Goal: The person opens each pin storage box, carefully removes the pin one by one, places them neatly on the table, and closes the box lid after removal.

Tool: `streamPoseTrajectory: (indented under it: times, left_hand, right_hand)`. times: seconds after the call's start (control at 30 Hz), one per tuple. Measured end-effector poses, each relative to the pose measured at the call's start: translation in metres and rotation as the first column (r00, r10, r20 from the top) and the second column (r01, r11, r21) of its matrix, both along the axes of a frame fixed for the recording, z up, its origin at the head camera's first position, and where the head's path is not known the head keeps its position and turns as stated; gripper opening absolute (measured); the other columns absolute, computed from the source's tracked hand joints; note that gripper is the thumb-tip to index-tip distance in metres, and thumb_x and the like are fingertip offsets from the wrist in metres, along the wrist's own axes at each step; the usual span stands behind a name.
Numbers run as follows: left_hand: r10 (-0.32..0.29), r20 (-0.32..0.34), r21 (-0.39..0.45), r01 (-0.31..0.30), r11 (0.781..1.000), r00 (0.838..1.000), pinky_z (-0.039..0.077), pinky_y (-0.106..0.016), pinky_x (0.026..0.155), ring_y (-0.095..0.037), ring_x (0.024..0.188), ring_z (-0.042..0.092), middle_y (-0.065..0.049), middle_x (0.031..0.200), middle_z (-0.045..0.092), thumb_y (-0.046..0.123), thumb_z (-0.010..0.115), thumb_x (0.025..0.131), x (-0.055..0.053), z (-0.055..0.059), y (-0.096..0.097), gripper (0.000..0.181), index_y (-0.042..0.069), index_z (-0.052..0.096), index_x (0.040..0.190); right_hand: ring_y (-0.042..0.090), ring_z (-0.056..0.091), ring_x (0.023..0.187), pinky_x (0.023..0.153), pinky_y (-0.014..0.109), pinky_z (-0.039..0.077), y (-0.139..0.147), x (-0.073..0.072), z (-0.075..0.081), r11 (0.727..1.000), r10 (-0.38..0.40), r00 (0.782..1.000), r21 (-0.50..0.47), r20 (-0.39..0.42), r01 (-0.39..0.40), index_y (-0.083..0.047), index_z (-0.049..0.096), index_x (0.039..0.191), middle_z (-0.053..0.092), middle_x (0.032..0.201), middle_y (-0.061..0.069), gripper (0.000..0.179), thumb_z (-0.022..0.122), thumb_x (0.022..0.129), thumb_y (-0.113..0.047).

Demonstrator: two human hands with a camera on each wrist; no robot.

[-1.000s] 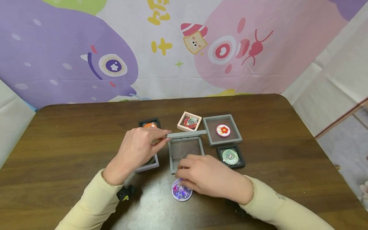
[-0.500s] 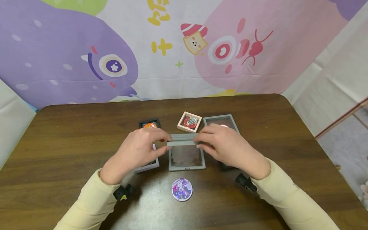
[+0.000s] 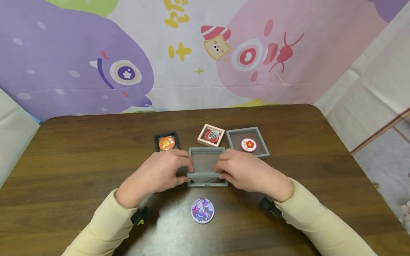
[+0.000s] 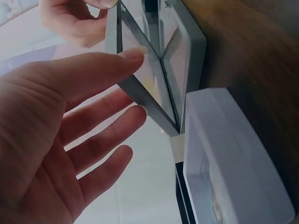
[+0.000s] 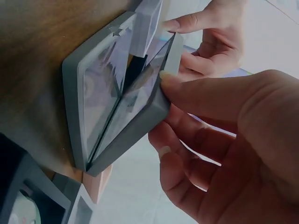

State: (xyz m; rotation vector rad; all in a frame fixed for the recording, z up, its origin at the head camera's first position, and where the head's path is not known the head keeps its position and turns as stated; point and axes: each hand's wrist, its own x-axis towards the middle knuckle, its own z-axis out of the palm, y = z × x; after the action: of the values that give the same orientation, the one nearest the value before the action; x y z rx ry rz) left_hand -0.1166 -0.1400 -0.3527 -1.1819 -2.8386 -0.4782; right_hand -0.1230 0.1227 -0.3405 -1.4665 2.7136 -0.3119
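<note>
A grey hinged display frame (image 3: 206, 175) with clear film windows lies in the middle of the table. Its lid stands tilted over the base, making a narrow V in both wrist views. My left hand (image 3: 163, 170) pinches the lid's left corner, thumb on the inner face and fingers behind. At the opposite corner, my right hand (image 3: 251, 172) grips the lid the same way, with its thumb (image 5: 196, 93) on the edge. No badge shows between the two windows. A round purple badge (image 3: 203, 210) with a cartoon figure lies on the table just in front of the frame.
Behind stand a black frame (image 3: 175, 135) with an orange badge, a small cream frame (image 3: 205, 141) and a larger grey frame (image 3: 262, 137) bearing a flower badge. A white frame (image 4: 243, 149) sits close by my left hand, a black one (image 5: 14, 163) by my right.
My right hand has left the purple badge and taken hold of the lid beside my left. Both hands have swung the lid down toward me over the base.
</note>
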Motion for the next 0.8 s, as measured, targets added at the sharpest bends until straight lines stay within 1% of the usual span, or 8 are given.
streamPoseTrajectory:
  times: [0.07,0.17,0.3,0.53,0.7,0.8]
  left_hand:
    - [-0.009,-0.002,-0.023,0.009,1.0,1.0,0.053,-0.033,0.06,-0.008,0.079,0.06,0.014,0.102,0.063,0.024,0.089,0.073,0.001,-0.002,0.002,0.023,0.025,0.069,0.085]
    - [-0.024,0.005,-0.045,0.024,0.999,1.0,0.053,-0.032,0.062,-0.006,0.079,0.058,0.015,0.097,0.06,0.026,0.092,0.07,0.003,-0.004,0.005,0.026,0.026,0.069,0.083]
    - [-0.043,0.022,-0.056,0.045,0.997,0.999,0.053,-0.031,0.063,-0.005,0.079,0.057,0.015,0.092,0.058,0.026,0.093,0.068,0.004,-0.006,0.007,0.027,0.025,0.07,0.081]
    - [-0.045,0.081,-0.055,0.049,0.997,0.996,0.052,-0.031,0.065,-0.007,0.077,0.059,0.014,0.09,0.057,0.025,0.091,0.07,0.005,-0.008,0.006,0.024,0.022,0.07,0.08]
    - [-0.061,0.083,-0.044,0.064,0.997,0.995,0.053,-0.032,0.067,-0.006,0.076,0.06,0.014,0.09,0.059,0.027,0.089,0.074,0.005,-0.009,0.007,0.019,0.021,0.072,0.08]
    - [-0.059,0.075,-0.046,0.063,0.997,0.995,0.053,-0.032,0.067,-0.005,0.075,0.06,0.015,0.09,0.059,0.029,0.088,0.076,0.005,-0.01,0.008,0.018,0.021,0.073,0.079]
  right_hand:
    - [0.014,0.055,0.084,0.074,0.03,0.051,-0.001,0.0,-0.003,1.0,-0.006,1.0,0.015,0.018,0.006,-0.013,0.07,0.091,0.059,0.086,-0.005,0.005,0.074,0.09,-0.011]
    - [0.014,0.055,0.08,0.07,0.03,0.051,-0.003,0.001,-0.007,1.0,-0.01,0.999,0.029,0.041,0.009,-0.013,0.066,0.086,0.055,0.082,-0.006,0.009,0.073,0.088,-0.008]
    - [0.014,0.055,0.077,0.066,0.03,0.051,-0.004,0.002,-0.012,0.999,-0.014,0.998,0.043,0.062,0.011,-0.013,0.064,0.083,0.054,0.081,-0.005,0.012,0.073,0.087,-0.006]
    - [0.013,0.057,0.078,0.066,0.03,0.052,-0.008,0.002,-0.016,0.997,-0.017,0.997,0.071,0.081,0.012,-0.014,0.066,0.084,0.055,0.081,-0.006,0.011,0.074,0.088,-0.007]
    - [0.012,0.057,0.077,0.067,0.03,0.052,-0.009,0.001,-0.019,0.996,-0.022,0.995,0.089,0.094,0.013,-0.015,0.067,0.085,0.055,0.081,-0.008,0.011,0.075,0.087,-0.009]
    - [0.012,0.057,0.076,0.066,0.029,0.051,-0.009,0.0,-0.02,0.995,-0.02,0.995,0.095,0.101,0.011,-0.015,0.067,0.084,0.054,0.08,-0.008,0.011,0.076,0.087,-0.009]
